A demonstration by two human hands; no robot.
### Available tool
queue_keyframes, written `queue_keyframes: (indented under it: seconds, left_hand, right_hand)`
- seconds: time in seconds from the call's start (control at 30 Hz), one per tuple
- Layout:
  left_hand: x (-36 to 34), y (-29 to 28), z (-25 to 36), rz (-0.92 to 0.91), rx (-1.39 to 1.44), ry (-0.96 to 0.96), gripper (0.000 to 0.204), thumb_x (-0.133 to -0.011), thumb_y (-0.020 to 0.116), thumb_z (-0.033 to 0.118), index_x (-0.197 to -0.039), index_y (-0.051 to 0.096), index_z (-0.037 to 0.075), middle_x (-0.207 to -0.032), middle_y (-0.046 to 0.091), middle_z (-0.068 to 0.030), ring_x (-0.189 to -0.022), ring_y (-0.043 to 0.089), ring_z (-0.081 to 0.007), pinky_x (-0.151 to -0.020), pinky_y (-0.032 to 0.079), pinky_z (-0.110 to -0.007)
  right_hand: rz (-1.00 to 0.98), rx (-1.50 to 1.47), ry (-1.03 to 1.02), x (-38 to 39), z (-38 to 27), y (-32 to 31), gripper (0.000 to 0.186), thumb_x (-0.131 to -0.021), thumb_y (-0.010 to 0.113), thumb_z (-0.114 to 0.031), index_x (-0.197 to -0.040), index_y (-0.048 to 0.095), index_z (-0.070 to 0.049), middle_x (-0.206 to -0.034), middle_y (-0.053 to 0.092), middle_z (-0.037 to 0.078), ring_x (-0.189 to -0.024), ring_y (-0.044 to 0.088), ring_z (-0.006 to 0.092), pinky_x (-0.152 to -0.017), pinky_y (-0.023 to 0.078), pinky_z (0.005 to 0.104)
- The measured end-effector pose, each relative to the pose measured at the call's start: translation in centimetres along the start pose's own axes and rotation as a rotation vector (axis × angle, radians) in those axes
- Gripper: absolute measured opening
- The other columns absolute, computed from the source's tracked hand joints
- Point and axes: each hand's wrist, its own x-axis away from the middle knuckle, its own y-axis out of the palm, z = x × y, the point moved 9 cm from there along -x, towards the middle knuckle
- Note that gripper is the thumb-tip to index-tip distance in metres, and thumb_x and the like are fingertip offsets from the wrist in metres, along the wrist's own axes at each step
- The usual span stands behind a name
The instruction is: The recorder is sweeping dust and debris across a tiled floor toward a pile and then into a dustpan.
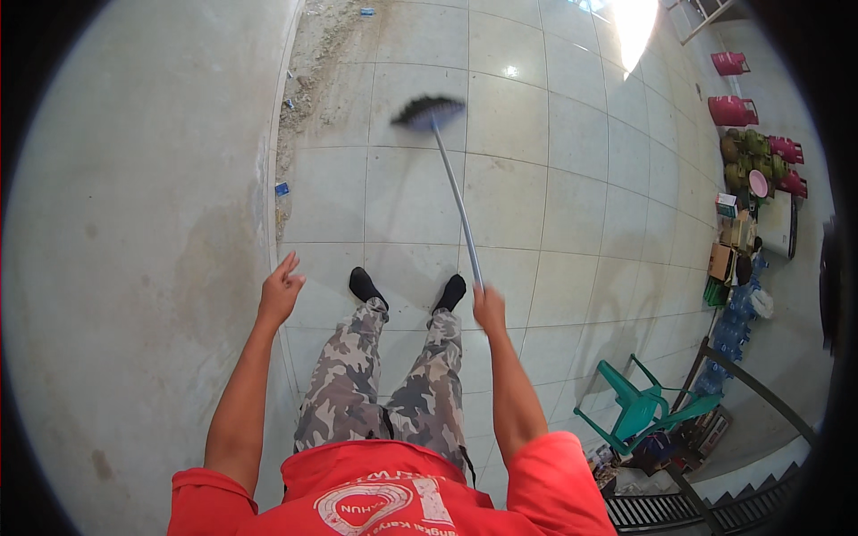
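Observation:
My right hand (pixel 488 308) is closed round the upper end of a broom's pale metal handle. The broom (pixel 457 198) slants away from me, up and slightly left in the head view. Its dark, bushy bristle head (pixel 429 112) is smeared by motion; whether it touches the tiles I cannot tell. My left hand (pixel 283 290) holds nothing and hangs near the left wall, some fingers stretched out and others partly bent. Dirt and grit (pixel 308 89) lie in a strip along the wall's foot, with a small blue wrapper (pixel 282 189) at its near end.
A plain wall (pixel 143 223) runs down the left. On the right, a green plastic chair (pixel 630 402) lies tipped over by a dark railing (pixel 760 384). Pink gas cylinders (pixel 733 111), boxes (pixel 722 262) and blue water bottles (pixel 731 330) line the right wall. Pale tiles (pixel 505 205) cover the floor.

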Motion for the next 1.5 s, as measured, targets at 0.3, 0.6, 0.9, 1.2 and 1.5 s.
queue_keyframes:
  seconds: [0.3,0.6,0.9,1.2,1.5]
  left_hand:
    - [3.7,4.1,6.9,0.093,0.031,0.039,0.054,-0.085,0.056,0.007,-0.134,0.035,0.001,-0.13,0.046,-0.0191,-0.095,0.055,-0.0123,-0.082,0.043,-0.024]
    - [11.1,7.9,-2.7,0.127,-0.135,-0.197,0.061,-0.08,0.057,0.002,-0.136,0.033,0.002,-0.132,0.045,-0.018,-0.088,0.055,-0.0095,-0.071,0.044,-0.023]
    - [4.0,19.2,12.0,-0.023,-0.135,0.053,0.055,-0.084,0.057,0.01,-0.134,0.036,0.002,-0.13,0.046,-0.0196,-0.1,0.057,-0.0161,-0.08,0.047,-0.027]
    - [-0.5,37.6,19.3,-0.319,0.056,-0.128,0.05,-0.085,0.057,0.024,-0.127,0.037,0.005,-0.105,0.059,-0.0135,-0.079,0.061,-0.02,-0.063,0.05,-0.037]
    - [8.3,48.2,23.1,-0.835,0.316,-0.219,0.027,-0.085,0.05,0.014,-0.107,0.05,0.0,-0.086,0.06,-0.0063,-0.076,0.059,-0.0198,-0.07,0.046,-0.03]
  right_hand:
    - [-0.132,-0.191,0.191,12.1,8.0,-6.1,0.031,-0.091,0.044,-0.033,-0.095,0.054,-0.004,-0.067,0.056,0.017,-0.061,0.057,0.0314,-0.055,0.042,0.0418]
    - [-0.268,0.009,0.538,34.8,21.9,-15.9,0.03,-0.088,0.048,-0.029,-0.08,0.053,0.0,-0.065,0.057,0.025,-0.065,0.057,0.0444,-0.057,0.044,0.0514]
    - [-0.179,-0.262,0.195,-5.4,5.5,-10.8,0.026,-0.088,0.046,-0.024,-0.098,0.055,-0.001,-0.09,0.06,0.023,-0.078,0.057,0.0432,-0.067,0.046,0.0505]
    - [-0.391,-1.27,0.433,10.1,-0.9,-12.5,0.073,-0.087,0.056,-0.033,-0.142,0.012,-0.013,-0.104,0.053,0.015,-0.088,0.059,0.0254,-0.069,0.049,0.0335]
    - [-0.304,-1.78,0.792,2.8,9.2,-13.8,0.063,-0.089,0.046,-0.046,-0.135,0.025,-0.008,-0.114,0.053,0.019,-0.095,0.057,0.0281,-0.073,0.051,0.0378]
